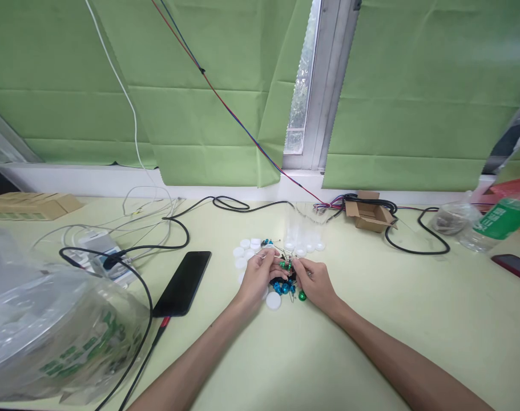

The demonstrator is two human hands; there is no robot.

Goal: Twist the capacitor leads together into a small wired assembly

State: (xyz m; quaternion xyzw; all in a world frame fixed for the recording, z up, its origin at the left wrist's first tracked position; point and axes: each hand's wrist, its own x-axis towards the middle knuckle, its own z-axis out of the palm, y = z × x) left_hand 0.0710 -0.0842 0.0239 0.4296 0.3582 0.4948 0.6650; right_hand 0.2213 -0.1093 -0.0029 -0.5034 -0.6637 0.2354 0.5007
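Note:
My left hand is closed in a pinch, with thin pale stems showing at its fingertips. Between my two hands is a small piece with shiny green beads. My right hand is also closed, its thumb and fingertips pinched at the right side of this piece; the exact grip is too small to make out. Beneath the hands lies a pile of shiny blue balls with thin metal stems, partly hidden. A green ball sits just under my right hand. White round caps are scattered around the left of the pile.
Clear tubes stand behind my hands. An open cardboard box with coiled black cable is at the back. A phone, a power strip and a plastic bag lie left. A green-labelled bottle lies right.

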